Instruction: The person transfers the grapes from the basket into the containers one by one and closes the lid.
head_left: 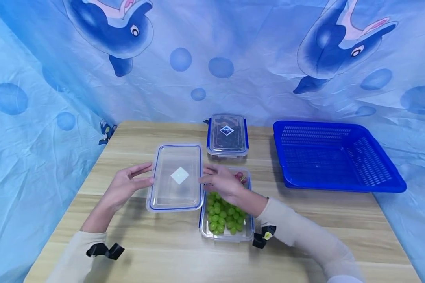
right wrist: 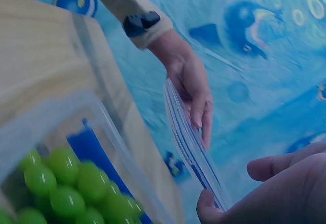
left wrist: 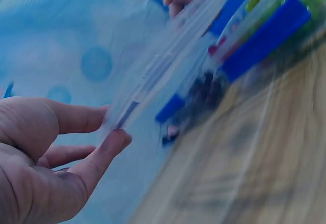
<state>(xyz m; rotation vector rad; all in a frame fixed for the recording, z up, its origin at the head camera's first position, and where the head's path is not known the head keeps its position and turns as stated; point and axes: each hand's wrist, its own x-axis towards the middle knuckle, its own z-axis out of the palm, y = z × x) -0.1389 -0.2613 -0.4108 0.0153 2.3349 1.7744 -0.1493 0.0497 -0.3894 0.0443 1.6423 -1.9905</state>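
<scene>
A clear rectangular container lid [head_left: 178,177] with a blue seal and a white diamond label is held above the table. My left hand [head_left: 125,184] pinches its left edge between thumb and fingers. At the opposite edge, my right hand [head_left: 224,182] holds the lid; in the right wrist view, one fingertip [right wrist: 206,206] lies against it while another digit stands apart. Below the right hand and forearm is an open clear container [head_left: 230,236] with green grapes [head_left: 221,216] and some red grapes [head_left: 240,177], partly covered by that arm.
Behind, a lidded clear container [head_left: 228,135] with blue side clips holds dark contents. To the right stands a blue plastic basket [head_left: 334,184] with perforated walls. A wood-grain table [head_left: 163,251] supports everything, and a blue dolphin-print curtain [head_left: 251,90] hangs behind.
</scene>
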